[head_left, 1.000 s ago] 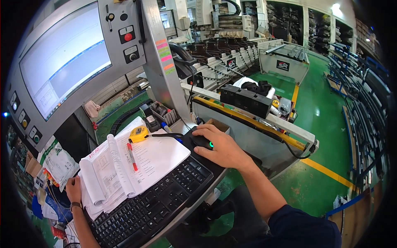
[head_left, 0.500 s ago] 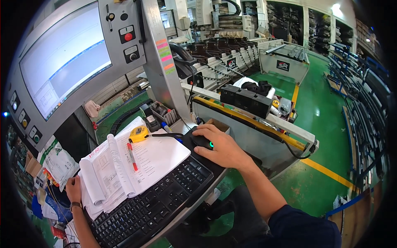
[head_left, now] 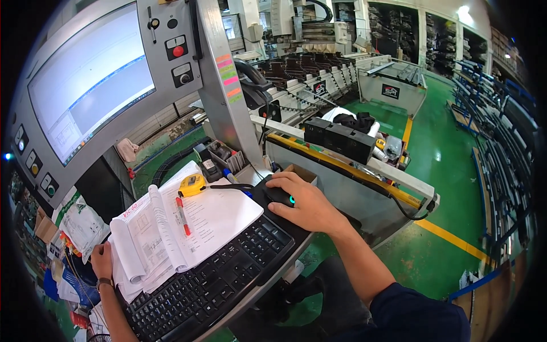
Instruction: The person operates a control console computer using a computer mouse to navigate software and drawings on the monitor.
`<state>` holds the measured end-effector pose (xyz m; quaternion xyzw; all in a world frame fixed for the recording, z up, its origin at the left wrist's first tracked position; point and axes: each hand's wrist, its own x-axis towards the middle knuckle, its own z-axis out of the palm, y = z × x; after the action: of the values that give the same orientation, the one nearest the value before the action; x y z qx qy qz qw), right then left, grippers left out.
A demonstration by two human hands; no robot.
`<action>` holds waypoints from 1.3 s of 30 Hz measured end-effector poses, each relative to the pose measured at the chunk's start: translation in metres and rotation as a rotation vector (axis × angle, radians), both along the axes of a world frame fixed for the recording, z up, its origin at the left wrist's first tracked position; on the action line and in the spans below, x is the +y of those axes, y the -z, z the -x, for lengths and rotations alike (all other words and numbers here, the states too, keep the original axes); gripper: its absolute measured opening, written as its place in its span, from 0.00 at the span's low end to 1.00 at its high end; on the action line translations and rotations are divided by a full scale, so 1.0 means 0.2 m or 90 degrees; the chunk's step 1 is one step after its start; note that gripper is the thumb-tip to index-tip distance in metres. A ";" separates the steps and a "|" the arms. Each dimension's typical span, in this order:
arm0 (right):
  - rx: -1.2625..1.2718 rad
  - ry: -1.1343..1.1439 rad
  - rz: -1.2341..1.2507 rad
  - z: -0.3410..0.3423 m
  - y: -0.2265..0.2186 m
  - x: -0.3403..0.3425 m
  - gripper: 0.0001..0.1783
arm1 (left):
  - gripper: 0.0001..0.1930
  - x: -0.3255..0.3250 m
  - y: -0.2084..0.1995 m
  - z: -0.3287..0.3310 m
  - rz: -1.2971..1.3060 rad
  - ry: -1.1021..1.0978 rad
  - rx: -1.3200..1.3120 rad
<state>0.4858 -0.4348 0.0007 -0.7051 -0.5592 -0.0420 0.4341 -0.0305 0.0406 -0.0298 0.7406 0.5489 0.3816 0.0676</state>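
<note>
The right hand [head_left: 301, 200] is closed over the black mouse [head_left: 278, 195], with the mouse's long axis mostly covered. The left hand [head_left: 101, 261] stays well apart, beside the papers [head_left: 228, 214]; its grip one cannot tell. The keyboard [head_left: 208, 288] lies between them, running obliquely toward the mouse.

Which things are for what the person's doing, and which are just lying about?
Seem part of the job:
- mouse, under the right hand
- lit screen
- keyboard
- papers, by the left hand

Seem just lying about:
- tape measure, on the papers
- red pen, there too
- plastic bag
</note>
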 end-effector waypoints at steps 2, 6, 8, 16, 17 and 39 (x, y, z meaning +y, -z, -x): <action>0.001 0.000 0.001 0.00 0.00 0.00 0.29 | 0.23 0.00 0.00 0.00 0.005 0.001 0.004; 0.007 -0.002 -0.001 0.00 0.00 0.00 0.29 | 0.23 -0.02 -0.01 -0.01 0.001 -0.007 0.013; 0.006 -0.005 -0.003 0.00 -0.01 -0.01 0.28 | 0.23 -0.02 -0.01 -0.02 0.009 -0.020 0.001; -0.002 0.004 0.003 0.00 0.00 0.00 0.29 | 0.24 -0.03 -0.02 -0.02 0.004 -0.024 0.014; -0.002 0.004 0.003 0.00 0.00 0.00 0.29 | 0.24 -0.03 -0.01 -0.02 0.006 -0.017 0.010; 0.005 0.003 0.015 0.01 -0.01 -0.01 0.29 | 0.25 0.00 -0.01 0.00 0.005 -0.011 0.020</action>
<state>0.4848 -0.4358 0.0021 -0.7117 -0.5562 -0.0341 0.4278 -0.0301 0.0398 -0.0286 0.7413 0.5580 0.3684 0.0590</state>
